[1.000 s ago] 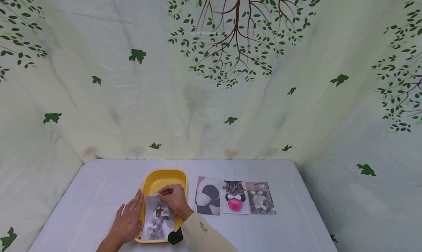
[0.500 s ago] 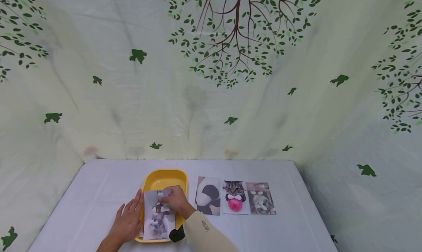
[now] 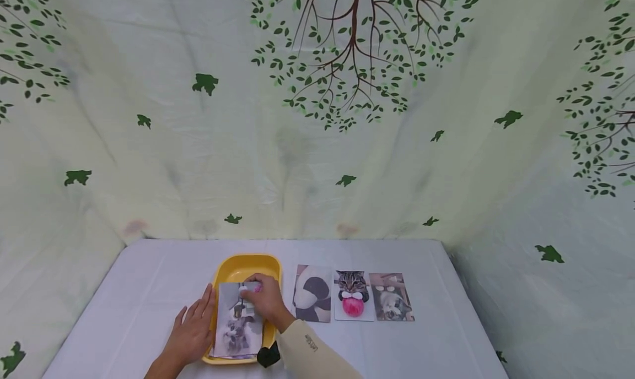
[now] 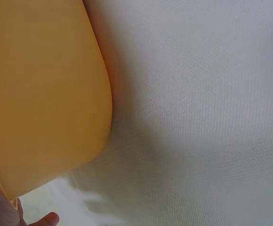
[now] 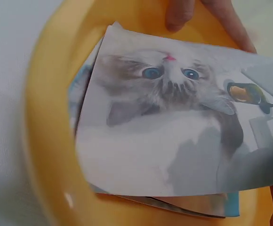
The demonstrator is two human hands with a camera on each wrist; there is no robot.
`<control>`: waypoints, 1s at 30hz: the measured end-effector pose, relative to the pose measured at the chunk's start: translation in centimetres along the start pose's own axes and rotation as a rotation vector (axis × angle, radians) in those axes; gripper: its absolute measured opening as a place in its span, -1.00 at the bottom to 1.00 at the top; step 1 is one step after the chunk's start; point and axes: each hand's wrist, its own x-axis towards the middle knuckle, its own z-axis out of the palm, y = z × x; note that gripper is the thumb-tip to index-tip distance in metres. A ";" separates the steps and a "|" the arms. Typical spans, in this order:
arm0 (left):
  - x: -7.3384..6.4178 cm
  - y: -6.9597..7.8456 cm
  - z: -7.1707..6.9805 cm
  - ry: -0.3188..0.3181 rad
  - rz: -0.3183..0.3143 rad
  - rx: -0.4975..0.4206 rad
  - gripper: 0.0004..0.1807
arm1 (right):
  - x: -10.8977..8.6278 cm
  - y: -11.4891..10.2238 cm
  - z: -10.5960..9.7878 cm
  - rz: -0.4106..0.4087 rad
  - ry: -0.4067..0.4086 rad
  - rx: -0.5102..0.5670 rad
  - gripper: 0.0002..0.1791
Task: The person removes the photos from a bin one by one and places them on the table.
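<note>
Kitten photo (image 3: pixel 236 334) points lengthwise forward, right hand (image 3: pixel 267 297) pinching it, left hand (image 3: pixel 192 328) straight-fingered.

Cream right sleeve (image 3: pixel 319 354), dark lettering (image 3: pixel 311 343) near the cuff (image 3: pixel 289 333), too small to read

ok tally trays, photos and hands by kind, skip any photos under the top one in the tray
Tray: 1
Photos: 4 (three in a row, one on top in the tray)
Hands: 2
Total: 7
</note>
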 end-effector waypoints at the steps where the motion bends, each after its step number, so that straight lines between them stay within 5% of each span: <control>1: 0.0 0.0 0.0 0.002 0.001 -0.001 -0.11 | 0.0 -0.1 -0.2 -0.002 0.008 0.009 -0.88; 15: 0.0 -0.2 0.3 0.039 0.019 -0.007 -0.08 | 2.0 -1.5 -5.4 -0.191 0.075 0.223 -0.76; 23: 0.1 -0.1 0.0 0.018 0.018 -0.021 -0.07 | 2.5 -2.6 -11.8 -0.193 0.107 0.273 -0.71; 30: 0.1 -0.3 0.1 -0.006 0.016 -0.031 -0.08 | 1.9 -1.2 -18.1 -0.175 0.154 0.239 -0.62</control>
